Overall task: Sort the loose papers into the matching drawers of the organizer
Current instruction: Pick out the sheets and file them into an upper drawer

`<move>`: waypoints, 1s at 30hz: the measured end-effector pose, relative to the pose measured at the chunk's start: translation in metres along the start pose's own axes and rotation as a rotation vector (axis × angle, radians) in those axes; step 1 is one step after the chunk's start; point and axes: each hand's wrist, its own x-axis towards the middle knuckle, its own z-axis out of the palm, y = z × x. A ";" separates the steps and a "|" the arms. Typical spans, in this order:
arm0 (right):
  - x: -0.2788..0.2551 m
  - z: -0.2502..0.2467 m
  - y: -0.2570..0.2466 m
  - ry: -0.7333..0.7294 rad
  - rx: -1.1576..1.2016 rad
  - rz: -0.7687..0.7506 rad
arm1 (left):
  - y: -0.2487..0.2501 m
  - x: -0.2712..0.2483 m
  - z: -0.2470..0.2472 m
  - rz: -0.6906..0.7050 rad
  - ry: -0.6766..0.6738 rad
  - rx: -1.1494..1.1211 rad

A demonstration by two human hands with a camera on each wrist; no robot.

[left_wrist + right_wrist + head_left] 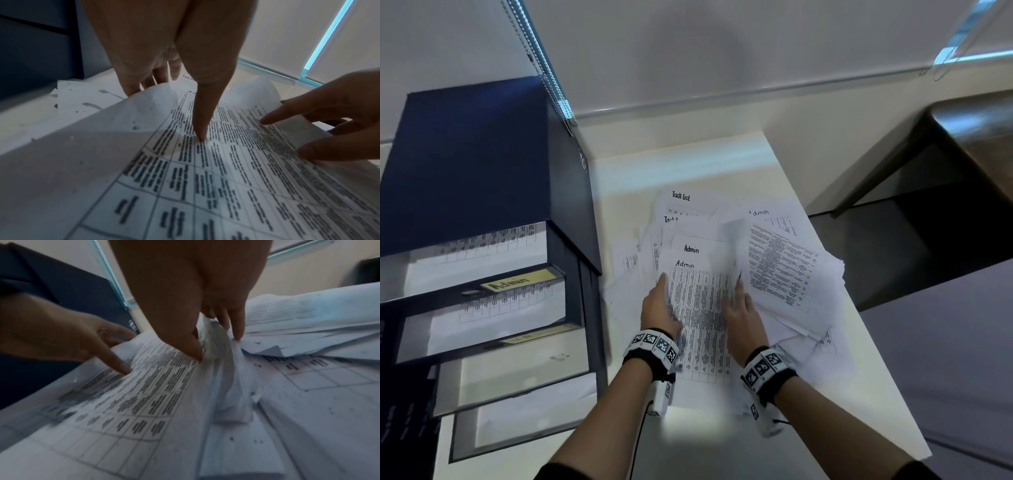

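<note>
A dark blue drawer organizer [476, 164] stands at the left of the white table [688, 164], its drawers pulled out in steps. One drawer carries an "Admin" label [517, 282] and holds printed sheets. A loose pile of papers [780, 267] lies mid-table, with a "Task list" sheet [681, 197] at the back. On top lies an "Admin" sheet [698, 308] with a printed grid. My left hand [664, 294] holds its left edge, thumb [201, 126] on top and fingers under it. My right hand [739, 301] pinches the raised right edge, thumb [195, 350] against the fingers [236, 331].
A bead chain [541, 58] from the window blind hangs just behind the organizer. A dark bench [969, 137] stands to the right, beyond the table's right edge. The wall runs close behind the table. Bare tabletop shows near me [722, 445].
</note>
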 end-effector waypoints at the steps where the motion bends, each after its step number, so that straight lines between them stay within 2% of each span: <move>1: -0.001 0.000 -0.001 0.001 -0.031 -0.012 | 0.000 0.001 0.000 -0.003 0.003 -0.005; 6: 0.000 -0.005 -0.002 0.110 -0.156 -0.070 | 0.000 -0.001 -0.002 -0.043 0.032 -0.108; 10: 0.007 -0.012 0.013 0.205 0.025 0.017 | -0.007 -0.003 -0.003 -0.122 0.070 -0.140; 12: 0.012 -0.011 0.019 0.168 0.188 0.044 | -0.006 -0.004 -0.003 -0.146 0.036 -0.057; 15: 0.017 -0.010 0.017 0.086 0.312 0.114 | -0.001 -0.003 -0.001 -0.161 0.020 0.017; 19: 0.029 -0.016 0.017 -0.022 0.432 0.363 | 0.010 0.001 0.001 -0.122 0.026 0.095; 21: 0.034 -0.017 0.017 0.000 0.380 0.352 | 0.014 0.002 0.000 -0.117 0.017 0.104; 24: 0.038 -0.016 0.010 0.067 0.303 0.230 | 0.014 0.002 -0.001 -0.108 0.014 0.101; 27: 0.034 -0.011 0.006 0.070 0.093 0.160 | 0.014 0.003 -0.001 -0.120 0.029 0.101; 30: 0.032 -0.011 0.010 0.132 0.012 0.185 | 0.013 0.003 -0.003 -0.135 0.016 0.105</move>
